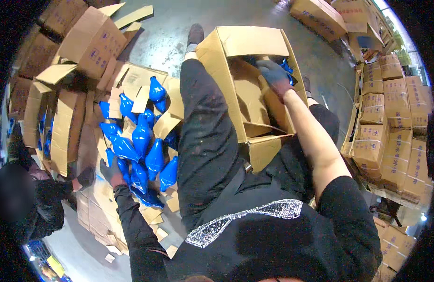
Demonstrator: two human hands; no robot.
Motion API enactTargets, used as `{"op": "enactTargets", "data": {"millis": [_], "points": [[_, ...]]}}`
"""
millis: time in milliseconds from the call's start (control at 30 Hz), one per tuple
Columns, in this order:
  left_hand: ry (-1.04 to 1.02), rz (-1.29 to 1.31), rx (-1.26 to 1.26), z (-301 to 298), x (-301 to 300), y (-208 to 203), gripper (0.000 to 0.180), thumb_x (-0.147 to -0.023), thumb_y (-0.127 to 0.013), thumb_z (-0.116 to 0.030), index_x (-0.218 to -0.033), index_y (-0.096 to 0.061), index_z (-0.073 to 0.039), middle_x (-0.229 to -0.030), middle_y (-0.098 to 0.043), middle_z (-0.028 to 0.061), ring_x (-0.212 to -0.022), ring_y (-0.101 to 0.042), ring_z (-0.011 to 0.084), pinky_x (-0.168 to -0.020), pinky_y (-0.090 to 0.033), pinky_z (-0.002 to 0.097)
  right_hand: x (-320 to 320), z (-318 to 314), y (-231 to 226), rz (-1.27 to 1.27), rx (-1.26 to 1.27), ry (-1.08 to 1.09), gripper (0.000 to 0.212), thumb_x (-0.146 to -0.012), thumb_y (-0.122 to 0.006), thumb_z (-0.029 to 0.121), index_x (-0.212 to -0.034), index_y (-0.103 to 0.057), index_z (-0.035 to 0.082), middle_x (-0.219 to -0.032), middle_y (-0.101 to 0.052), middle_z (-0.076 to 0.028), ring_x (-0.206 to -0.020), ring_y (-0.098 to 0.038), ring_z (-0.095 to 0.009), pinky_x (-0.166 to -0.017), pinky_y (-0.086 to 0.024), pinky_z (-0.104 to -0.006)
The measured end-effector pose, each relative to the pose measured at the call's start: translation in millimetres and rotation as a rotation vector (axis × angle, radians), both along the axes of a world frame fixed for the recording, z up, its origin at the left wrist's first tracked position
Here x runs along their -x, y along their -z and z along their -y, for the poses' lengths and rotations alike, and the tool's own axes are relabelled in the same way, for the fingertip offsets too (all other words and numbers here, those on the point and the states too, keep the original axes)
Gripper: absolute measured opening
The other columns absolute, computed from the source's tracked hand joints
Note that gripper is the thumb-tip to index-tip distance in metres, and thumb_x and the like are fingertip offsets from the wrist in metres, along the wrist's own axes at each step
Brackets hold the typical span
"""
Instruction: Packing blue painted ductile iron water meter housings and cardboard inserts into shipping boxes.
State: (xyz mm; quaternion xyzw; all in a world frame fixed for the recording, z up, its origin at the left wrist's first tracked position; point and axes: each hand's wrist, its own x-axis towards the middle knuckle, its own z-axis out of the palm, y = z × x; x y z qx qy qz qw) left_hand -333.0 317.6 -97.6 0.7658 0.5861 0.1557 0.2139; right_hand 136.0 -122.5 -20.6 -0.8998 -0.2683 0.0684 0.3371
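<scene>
Your left hand (112, 171), in a dark glove, lies between eight and nine o'clock in your view, at the lower-left edge of a heap of glossy blue bulb-shaped pieces with tapering necks (141, 136); its thumb and fingers look parted, but you cannot tell whether they grip one. The heap sits at nine o'clock, on flattened brown cardboard sheets (92, 202), beside your black-trousered legs (207, 117). Between those legs, toward one o'clock, stands an open brown cardboard box (214, 70). Your right hand (273, 77), gloved in dark blue-grey, reaches into its far right part, near a shiny blue object (286, 66) that is partly hidden; whether the fingers pinch anything, you cannot tell. Strapped brown cartons (398, 113) are stacked at three o'clock, a large brown carton with open flaps (92, 44) stands at ten, and a dark-clothed co-worker (47, 202) is past eight.
</scene>
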Motion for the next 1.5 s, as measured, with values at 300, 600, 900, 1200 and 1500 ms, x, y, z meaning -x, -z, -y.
{"op": "enactTargets", "data": {"millis": [300,600,900,1200,1500], "points": [[0.345,0.465,0.297,96.6,-112.9,-86.7,0.04,-0.082,-0.063,-0.018,-0.115,-0.053,0.002,-0.11,-0.058,0.0129,-0.102,-0.055,0.0226,-0.091,-0.042,0.0335,-14.5,-51.5,40.4,0.59,0.388,-0.039,0.038,-0.074,-0.06,0.025,-0.102,-0.055,0.0,-0.103,-0.057,-0.022,-0.099,-0.053,-0.038,-0.087,-0.042,-0.044],[0.391,0.652,0.572,154.8,-173.0,-120.6,0.032,-0.084,-0.06,-0.008,-0.114,-0.054,0.002,-0.108,-0.06,0.0097,-0.1,-0.056,0.0171,-0.087,-0.044,0.0293,-40.8,-84.6,-15.7,0.02,0.563,-0.165,0.034,-0.078,-0.057,0.026,-0.099,-0.063,0.001,-0.102,-0.061,-0.022,-0.094,-0.059,-0.038,-0.082,-0.047,-0.0429],[0.619,0.764,0.667,221.5,-223.4,-159.9,0.026,-0.083,-0.058,-0.005,-0.109,-0.058,0.001,-0.103,-0.061,0.0064,-0.096,-0.056,0.0153,-0.085,-0.043,0.0264,-53.9,-40.1,28.5,-0.042,0.321,-0.148,0.035,-0.075,-0.064,0.026,-0.101,-0.065,0.003,-0.095,-0.065,-0.017,-0.083,-0.063,-0.028,-0.075,-0.047,-0.0357],[0.756,0.909,1.035,243.4,-236.5,-157.3,0.059,-0.076,-0.066,-0.006,-0.128,-0.039,-0.001,-0.119,-0.052,0.0103,-0.108,-0.051,0.0191,-0.093,-0.041,0.0316,93.0,16.9,-124.2,-0.526,-0.241,-0.366,0.032,-0.073,-0.064,0.007,-0.103,-0.061,-0.002,-0.094,-0.061,-0.006,-0.088,-0.058,-0.014,-0.077,-0.046,-0.028],[1.123,0.834,0.932,260.4,-213.1,-181.7,0.087,-0.063,-0.081,-0.035,-0.127,-0.036,0.002,-0.118,-0.054,0.0129,-0.11,-0.051,0.0218,-0.095,-0.04,0.0365,146.7,14.4,-108.4,-0.126,-0.295,-0.87,0.033,-0.074,-0.068,0.014,-0.107,-0.062,0.008,-0.112,-0.055,-0.014,-0.105,-0.052,-0.033,-0.09,-0.041,-0.0392]]}}
